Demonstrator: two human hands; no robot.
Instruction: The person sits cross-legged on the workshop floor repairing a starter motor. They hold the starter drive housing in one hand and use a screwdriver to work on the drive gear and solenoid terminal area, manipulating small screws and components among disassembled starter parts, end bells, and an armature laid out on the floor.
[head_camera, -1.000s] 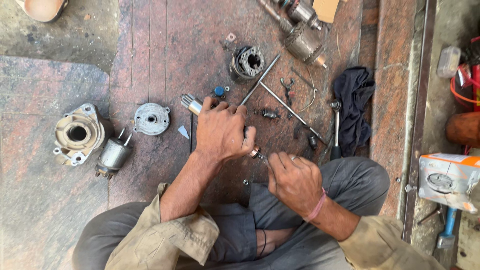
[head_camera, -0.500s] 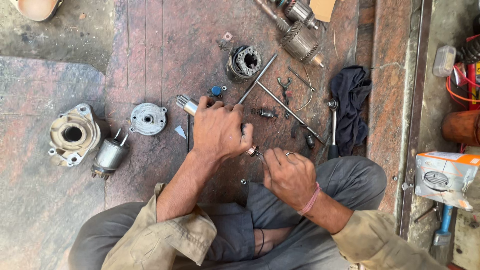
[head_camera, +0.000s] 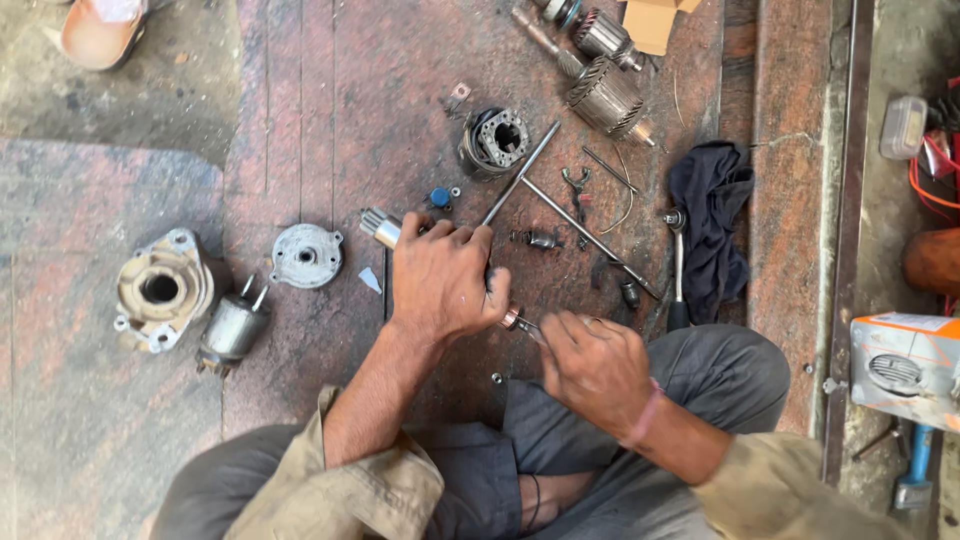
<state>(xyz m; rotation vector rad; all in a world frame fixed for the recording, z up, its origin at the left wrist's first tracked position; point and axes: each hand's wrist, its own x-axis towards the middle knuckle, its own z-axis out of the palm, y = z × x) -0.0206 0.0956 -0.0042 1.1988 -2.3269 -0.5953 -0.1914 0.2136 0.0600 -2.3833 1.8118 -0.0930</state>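
Observation:
My left hand (head_camera: 440, 280) is closed around a metal shaft part (head_camera: 380, 227), whose geared end sticks out to the upper left of the fist. My right hand (head_camera: 592, 365) grips a thin tool whose tip meets a small copper-coloured end (head_camera: 512, 318) of the part, just below my left thumb. Both hands sit low over the reddish stone floor (head_camera: 330, 120), above my crossed legs. What lies under my left palm is hidden.
A housing (head_camera: 160, 290), a solenoid cylinder (head_camera: 232, 330) and a round cover plate (head_camera: 306, 255) lie at left. Ahead are a brush holder (head_camera: 495, 140), long rods (head_camera: 575, 215), an armature (head_camera: 605, 95), a dark rag (head_camera: 712, 215) and a ratchet (head_camera: 678, 265). At right sits a box (head_camera: 905, 370).
My hands stay together on the part. The view has drifted slightly, and my right hand has shifted a little on the tool.

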